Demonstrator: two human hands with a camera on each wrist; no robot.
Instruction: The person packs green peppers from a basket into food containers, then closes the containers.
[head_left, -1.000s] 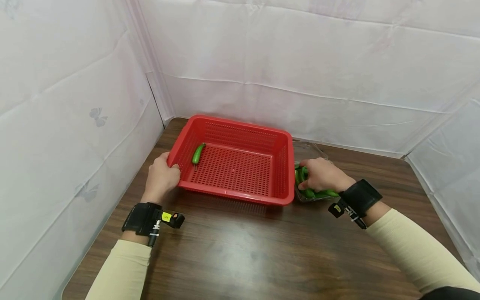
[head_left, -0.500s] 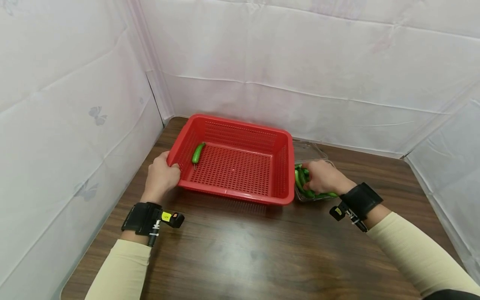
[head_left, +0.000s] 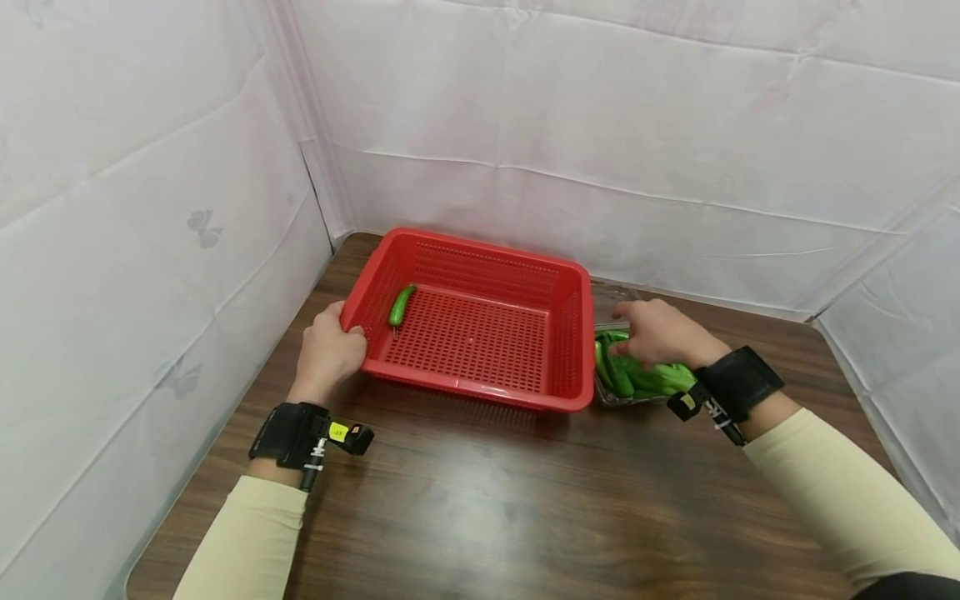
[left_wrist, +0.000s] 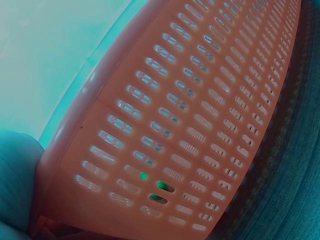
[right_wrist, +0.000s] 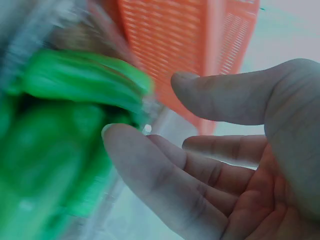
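We've 1 pepper in red basket; rest wait in tray. L grip clasps rim, R grip released, empty.

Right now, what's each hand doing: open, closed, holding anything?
Left hand: grips the red basket at its corner.
Right hand: open, holding nothing, over the green peppers.

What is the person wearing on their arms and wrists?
Both arms have long, snug, cream sleeves. Each wrist has a wide black band: one on the left wrist and one on the right wrist. A small black camera with a yellow sticker clips to the left band, with a thin white cable beside it. The right band carries a similar little black box. No gloves or rings show.
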